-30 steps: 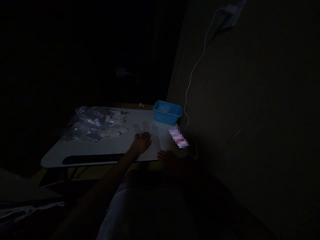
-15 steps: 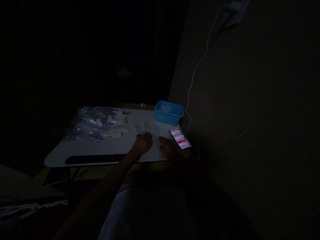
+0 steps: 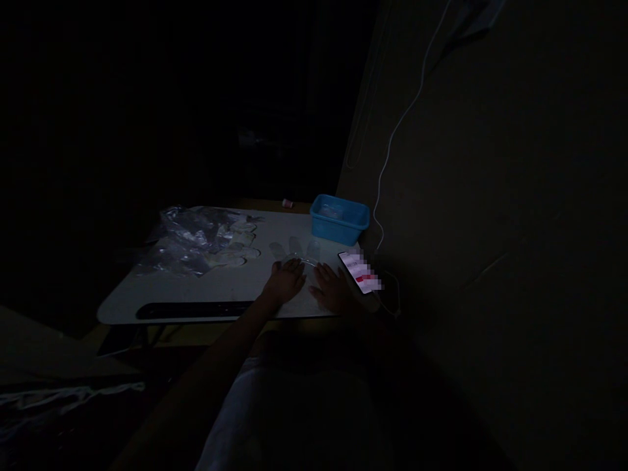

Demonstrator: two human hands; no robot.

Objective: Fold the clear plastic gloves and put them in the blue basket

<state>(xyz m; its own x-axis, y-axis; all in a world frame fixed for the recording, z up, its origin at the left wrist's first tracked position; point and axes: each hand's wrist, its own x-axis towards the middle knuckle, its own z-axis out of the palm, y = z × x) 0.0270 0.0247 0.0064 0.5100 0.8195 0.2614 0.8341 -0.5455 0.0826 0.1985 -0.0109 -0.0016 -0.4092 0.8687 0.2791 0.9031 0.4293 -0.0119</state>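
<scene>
Both hands lie on the white table in dim light. My left hand (image 3: 286, 282) is palm down, its fingers stretched over the near part of a pale, see-through glove (image 3: 296, 247), which looks wrapped in clear plastic. On the right side of the same glove rests my right hand (image 3: 331, 288), fingers spread and thumb pointing left. The glove's finger shapes fan out beyond my fingertips, with a shiny crease just in front of them. The part of it under my hands is hidden.
To the left, white gloves (image 3: 235, 252) lie beside a crumpled clear plastic bag (image 3: 186, 229). A blue basket (image 3: 338, 226) stands at the back right. A lit phone (image 3: 358, 269) lies by my right hand, near a white cable (image 3: 390, 144). A small cup-like object (image 3: 287, 203) sits behind the table (image 3: 210, 288).
My right hand has spread its fingers and flattened more onto the glove. My left hand stays pressed in place. The whole view has shifted slightly.
</scene>
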